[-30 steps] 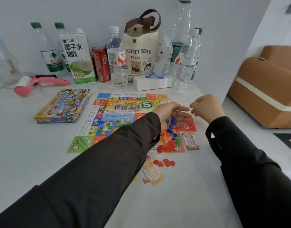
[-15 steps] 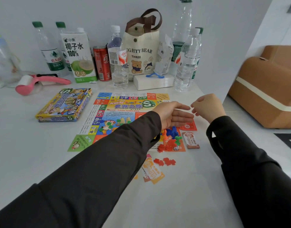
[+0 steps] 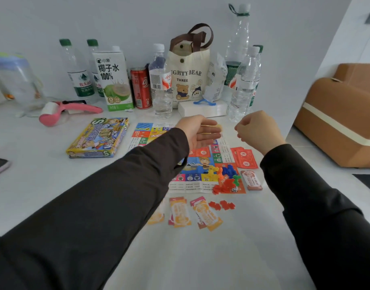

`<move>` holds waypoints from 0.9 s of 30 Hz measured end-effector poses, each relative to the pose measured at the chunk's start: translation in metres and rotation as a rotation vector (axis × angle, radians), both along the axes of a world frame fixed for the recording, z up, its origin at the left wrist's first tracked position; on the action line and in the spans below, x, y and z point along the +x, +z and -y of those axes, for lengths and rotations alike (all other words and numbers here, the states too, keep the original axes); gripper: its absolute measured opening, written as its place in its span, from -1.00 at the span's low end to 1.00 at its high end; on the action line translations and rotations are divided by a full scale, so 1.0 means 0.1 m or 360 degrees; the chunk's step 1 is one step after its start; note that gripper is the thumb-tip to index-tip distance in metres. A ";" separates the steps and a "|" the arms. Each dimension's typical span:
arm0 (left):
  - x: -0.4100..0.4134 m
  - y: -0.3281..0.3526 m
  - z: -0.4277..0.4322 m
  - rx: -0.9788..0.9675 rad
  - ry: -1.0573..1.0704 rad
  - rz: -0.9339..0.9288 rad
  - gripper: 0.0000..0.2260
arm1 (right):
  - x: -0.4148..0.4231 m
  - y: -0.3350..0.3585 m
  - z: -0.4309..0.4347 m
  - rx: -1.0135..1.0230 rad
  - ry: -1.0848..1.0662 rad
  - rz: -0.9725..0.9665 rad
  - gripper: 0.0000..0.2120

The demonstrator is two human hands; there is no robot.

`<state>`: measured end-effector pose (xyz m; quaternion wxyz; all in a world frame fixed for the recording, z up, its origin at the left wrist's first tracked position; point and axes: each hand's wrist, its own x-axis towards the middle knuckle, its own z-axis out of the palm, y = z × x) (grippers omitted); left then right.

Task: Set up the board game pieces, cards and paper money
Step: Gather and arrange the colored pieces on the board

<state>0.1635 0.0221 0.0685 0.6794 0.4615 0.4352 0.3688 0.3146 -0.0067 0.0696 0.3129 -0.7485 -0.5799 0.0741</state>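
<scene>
While money (image 3: pixel 192 214) lies loosely fanned on the counter (image 3: pixel 54 185) nearest, a few red pieces (image 3: pixel 221 205) beside it, most pieces (image 3: pixel 226 178) sit heaped on the board (image 3: pixel 200 164), cards (image 3: pixel 245 156) at its edge; sorting looks barely begun. Farther off, the left hand (image 3: pixel 198 132) hovers flat and empty, and the right hand (image 3: pixel 257 130) is curled, its contents unclear.

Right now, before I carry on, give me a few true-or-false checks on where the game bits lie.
The game box lies left of the board. True.
The plastic pieces are piled on the board's near right corner. True.
The paper money lies on the board. False: it lies on the table, nearer than the board.
The red can stands right of the tote bag. False: it stands left of it.
</scene>
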 end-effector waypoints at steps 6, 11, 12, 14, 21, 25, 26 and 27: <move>-0.71 -0.03 -0.06 0.0215 0.0113 -0.0658 -0.85 | -0.69 0.17 0.02 -0.0335 0.0437 0.0405 -0.76; -1.24 -0.29 -0.09 0.0860 0.0080 -0.1517 -0.71 | -1.16 0.10 0.01 -0.0626 0.0798 0.0715 -0.65; -1.33 -0.35 -0.07 0.0903 0.0078 -0.1615 -0.69 | -1.23 0.07 0.02 -0.0655 0.0861 0.0717 -0.59; -1.44 -0.44 -0.04 0.0955 0.0156 -0.1690 -0.68 | -1.33 0.03 0.05 -0.0662 0.0982 0.0724 -0.48; -1.57 -0.72 0.01 0.0879 0.0495 -0.1081 -0.66 | -1.56 -0.16 0.06 -0.0809 0.1178 0.0941 -0.25; -1.58 -0.78 0.05 0.0956 0.0578 -0.1040 -0.66 | -1.50 -0.23 0.11 -0.0851 0.1229 0.1003 -0.26; -1.59 -0.78 0.05 0.0960 0.0585 -0.1041 -0.67 | -1.46 -0.22 0.14 -0.0868 0.1215 0.1005 -0.27; -1.59 -0.77 0.06 0.0947 0.0587 -0.1016 -0.67 | -1.41 -0.18 0.16 -0.0892 0.1185 0.1014 -0.28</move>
